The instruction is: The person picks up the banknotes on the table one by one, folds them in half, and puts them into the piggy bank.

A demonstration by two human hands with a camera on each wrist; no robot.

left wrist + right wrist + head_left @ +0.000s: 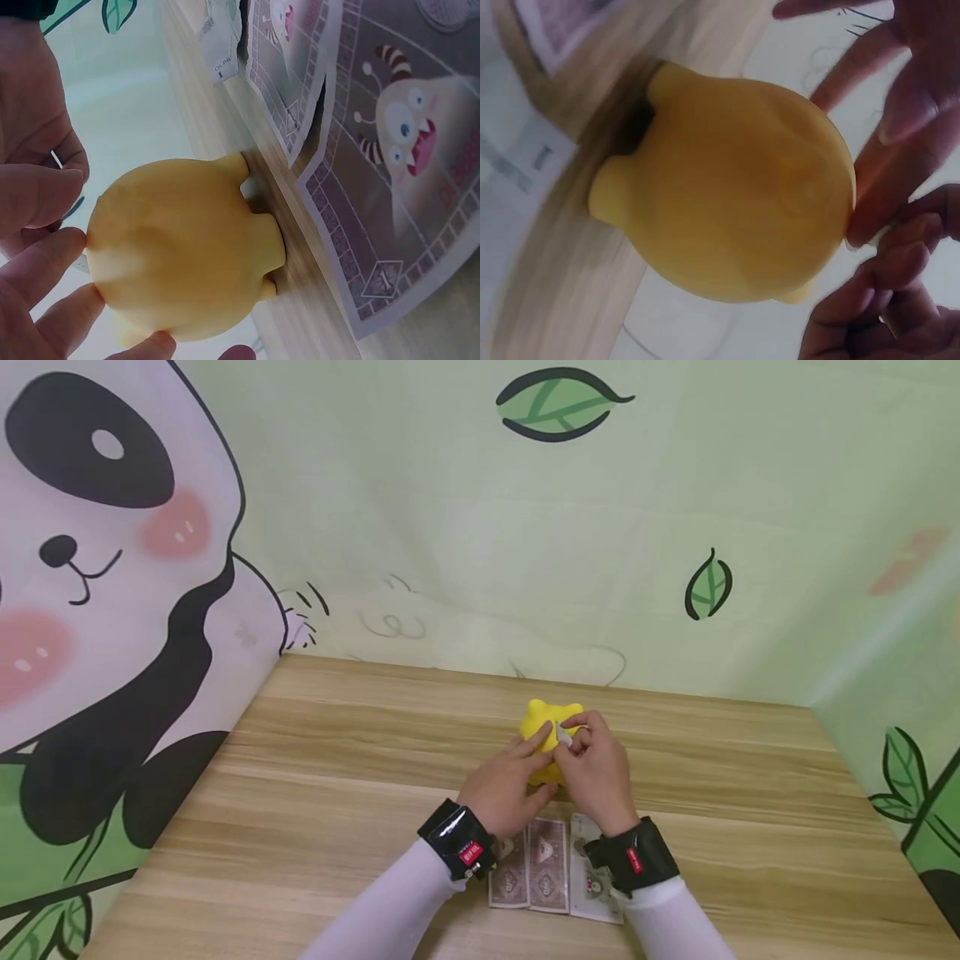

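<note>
A yellow piggy bank [536, 720] stands on the table, its rounded body and stubby feet visible in both wrist views. My left hand [504, 785] rests on it from the left, fingers spread and fairly straight, fingertips touching its surface. At the top of the bank, my right hand [600, 777] pinches a small, folded grey-white paper piece [563, 735] between thumb and fingers. Whether part of the paper is inside the bank is hidden. Nearer the body lie two brownish play-money notes [549, 868] and one paler note [592, 906], partly covered by the hands and wristbands.
The wooden table [337, 735] meets a pale green backdrop [420, 527] just behind the bank. A printed panda [112, 568] covers the left side wall. Black wristbands [459, 839] sit on both wrists.
</note>
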